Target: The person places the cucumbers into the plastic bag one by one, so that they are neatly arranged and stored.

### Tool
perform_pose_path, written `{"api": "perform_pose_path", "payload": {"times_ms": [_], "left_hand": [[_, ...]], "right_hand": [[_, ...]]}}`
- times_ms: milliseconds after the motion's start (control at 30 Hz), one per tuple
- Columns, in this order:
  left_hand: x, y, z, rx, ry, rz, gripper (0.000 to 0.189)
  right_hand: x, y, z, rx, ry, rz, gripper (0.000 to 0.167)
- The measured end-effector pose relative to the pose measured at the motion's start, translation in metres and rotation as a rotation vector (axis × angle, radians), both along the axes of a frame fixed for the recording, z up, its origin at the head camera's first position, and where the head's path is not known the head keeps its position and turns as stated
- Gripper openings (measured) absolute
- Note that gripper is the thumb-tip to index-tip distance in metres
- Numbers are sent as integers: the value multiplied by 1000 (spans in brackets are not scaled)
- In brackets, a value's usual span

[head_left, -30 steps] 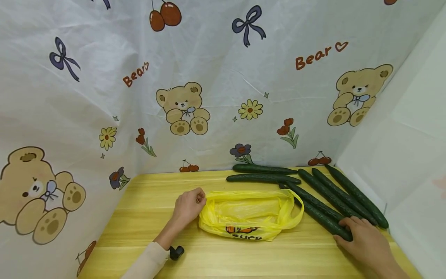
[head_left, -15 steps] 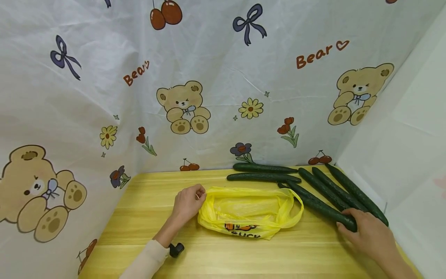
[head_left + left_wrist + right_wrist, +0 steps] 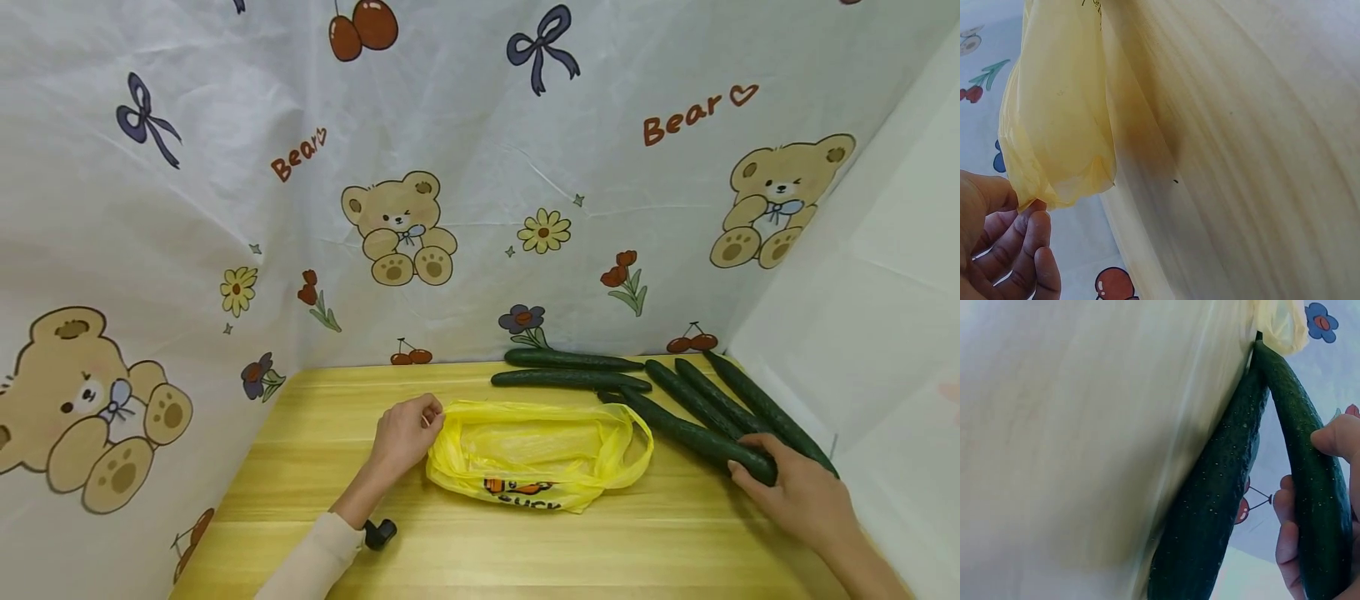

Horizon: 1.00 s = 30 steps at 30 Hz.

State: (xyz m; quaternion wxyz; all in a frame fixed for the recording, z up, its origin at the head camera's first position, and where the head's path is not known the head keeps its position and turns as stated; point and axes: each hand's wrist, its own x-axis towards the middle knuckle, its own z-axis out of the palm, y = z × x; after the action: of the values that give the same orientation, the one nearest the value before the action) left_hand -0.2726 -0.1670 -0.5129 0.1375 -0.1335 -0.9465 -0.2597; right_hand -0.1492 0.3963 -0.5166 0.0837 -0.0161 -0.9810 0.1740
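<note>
Remotely, I'm watching the left hand (image 3: pixel 405 429) pinching the bag (image 3: pixel 528 493) on the table (image 3: pixel 525 558), probably bracing its mouth wide, while the right hand (image 3: pixel 802 492) is gripping a cucumber (image 3: pixel 697 436) near one end, likely for leverage, its far tip just beside the bag.

My head camera looks forward and down, farthest back. My wrist cameras sit close, facing the printed backdrop (image 3: pixel 465 125) aslant — left hand (image 3: pixel 1004 250) at eight o'clock in one, right hand (image 3: pixel 810 496) at four in the other. All three share the yellow bag (image 3: pixel 461 479).
</note>
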Motion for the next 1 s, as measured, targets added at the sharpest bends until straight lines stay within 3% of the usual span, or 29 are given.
{"api": "perform_pose_path", "payload": {"times_ms": [500,767,1000], "left_hand": [[-1,-1,3,-9,11,-1,5],[-2,1,5,-13,12,3,5],[-2,1,6,-6,15,6,5]], "right_hand": [[2,-9,18,-99,200,0,47],[-6,-20,33,-150,247,108,43],[-21,-32,27,-207,249,194,40]]}}
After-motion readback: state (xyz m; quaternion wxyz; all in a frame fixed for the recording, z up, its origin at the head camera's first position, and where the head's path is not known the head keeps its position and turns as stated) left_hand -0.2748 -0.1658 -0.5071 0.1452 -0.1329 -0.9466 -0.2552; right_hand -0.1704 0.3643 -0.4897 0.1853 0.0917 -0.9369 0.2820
